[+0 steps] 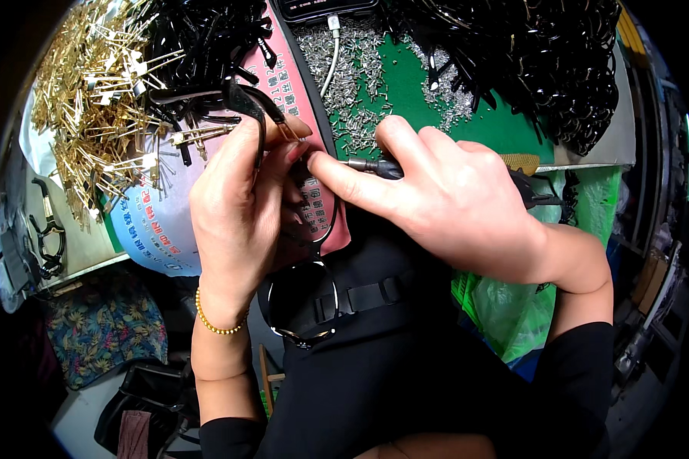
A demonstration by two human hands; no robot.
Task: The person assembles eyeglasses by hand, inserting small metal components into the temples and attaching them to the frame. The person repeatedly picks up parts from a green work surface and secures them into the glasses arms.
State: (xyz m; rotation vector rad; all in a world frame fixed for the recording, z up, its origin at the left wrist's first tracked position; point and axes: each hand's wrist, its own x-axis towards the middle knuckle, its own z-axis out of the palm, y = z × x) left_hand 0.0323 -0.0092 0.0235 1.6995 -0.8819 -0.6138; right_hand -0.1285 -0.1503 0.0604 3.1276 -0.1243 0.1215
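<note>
My left hand (233, 203) is closed on a pair of eyeglasses, pinching it near the hinge with thumb and forefinger. Its round black rim (302, 340) hangs below the fingers, over my lap. A dark temple arm (241, 99) sticks up above the same hand. In my right hand (455, 203) lies a black screwdriver (379, 167), its metal shaft toward the left. The right forefinger stretches out to the left fingertips at the hinge; the tiny part between them is too small to make out.
Gold-coloured metal temple cores (92, 92) are heaped at the left. Black temple arms (559, 69) pile up at the back right. Small screws (352, 76) lie scattered over the green mat (406, 84), near a phone (325, 8) with a white cable (333, 57).
</note>
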